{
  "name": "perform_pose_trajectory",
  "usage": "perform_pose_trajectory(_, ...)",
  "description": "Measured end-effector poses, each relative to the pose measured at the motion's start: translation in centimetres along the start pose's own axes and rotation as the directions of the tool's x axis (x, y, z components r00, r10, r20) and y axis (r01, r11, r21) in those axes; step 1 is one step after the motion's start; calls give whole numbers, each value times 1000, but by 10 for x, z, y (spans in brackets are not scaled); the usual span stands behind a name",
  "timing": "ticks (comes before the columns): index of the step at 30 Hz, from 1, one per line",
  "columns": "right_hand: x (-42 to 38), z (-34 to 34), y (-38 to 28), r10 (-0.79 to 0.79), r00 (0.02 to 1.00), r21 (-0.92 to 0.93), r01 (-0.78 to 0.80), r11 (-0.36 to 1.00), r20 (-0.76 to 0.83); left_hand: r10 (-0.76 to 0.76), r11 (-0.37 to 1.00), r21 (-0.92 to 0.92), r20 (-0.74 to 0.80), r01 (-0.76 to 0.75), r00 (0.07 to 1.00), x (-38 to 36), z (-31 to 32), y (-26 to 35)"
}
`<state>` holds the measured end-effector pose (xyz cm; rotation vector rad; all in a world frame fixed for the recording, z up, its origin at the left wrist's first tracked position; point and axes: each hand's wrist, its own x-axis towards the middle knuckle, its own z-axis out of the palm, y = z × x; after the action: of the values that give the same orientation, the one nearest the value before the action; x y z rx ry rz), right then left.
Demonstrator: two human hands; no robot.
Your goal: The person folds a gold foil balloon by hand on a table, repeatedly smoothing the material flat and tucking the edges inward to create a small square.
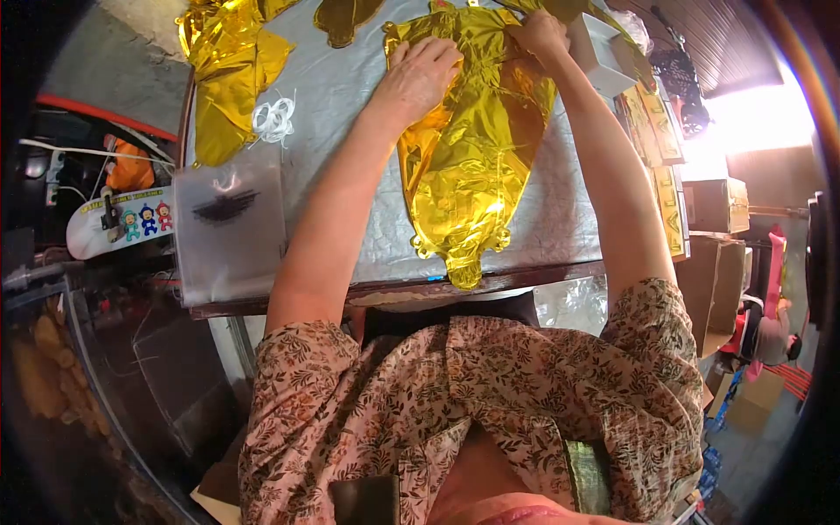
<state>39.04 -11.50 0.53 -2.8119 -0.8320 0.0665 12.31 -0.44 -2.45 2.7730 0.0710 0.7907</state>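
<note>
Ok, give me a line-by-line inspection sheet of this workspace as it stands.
Surface: table under a creased silvery-grey sheet.
Job's things: shiny gold foil piece, wrinkled, its narrow tab reaching the table's near edge.
Clutter: crumpled gold foil at left, tangled white string, translucent plastic sheet at the near left corner, open white box at far right.
Grippers: bare hands; left hand spread on the foil piece, right hand curled at its right side, grip unclear.
Cables: thin white line in the left background, cord or cable unclear.
Surroundings: white skateboard at left, brown cardboard boxes at right.
</note>
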Motion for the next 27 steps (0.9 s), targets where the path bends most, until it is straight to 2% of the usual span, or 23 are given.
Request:
perform_pose_trajectory(4,-6,4,-6,1,999,-7,-1,1000,-48,-44,999,13,41,44,998,-1,2,0)
perform_pose_trajectory(6,-23,0,-14,99,964,37,-93,995,-247,-36,999,3,49,35,998,-1,1,-1)
perform_pose_trajectory(10,-20,-1,-8,58,978,50,-49,998,-200,-32,999,6,55,32,998,-1,3,-3)
perform_pose_trajectory(12,-13,-3,-4,54,996,87,-48,995,-68,-34,999,7,56,33,998,-1,4,-3)
perform_pose_trajectory(13,-11,0,-3,53,996,87,-47,995,-67,-35,999,9,54,35,998,-1,4,-3)
perform_pose_trajectory(16,-13,7,-3,23,991,124,-7,992,-129,-33,999,24,42,32,999,-1,6,-4)
perform_pose_trajectory(18,-16,8,-12,66,951,189,-8,982,-302,-21,1000,3,9,21,1000,-1,7,-4)
perform_pose_trajectory(19,-17,4,-17,67,952,188,-10,982,-300,-9,1000,-17,-26,9,1000,-1,9,-4)
perform_pose_trajectory(22,-16,-20,-26,-197,943,119,236,965,-268,-8,1000,-24,-23,7,1000,-1,9,-4)
perform_pose_trajectory(26,-23,-50,-40,-219,899,134,287,948,-379,-2,999,-33,-25,1,1000,-1,7,-3)
perform_pose_trajectory(27,-32,-56,-48,-206,899,227,309,924,-387,5,1000,-17,-17,-6,1000,0,7,-5)
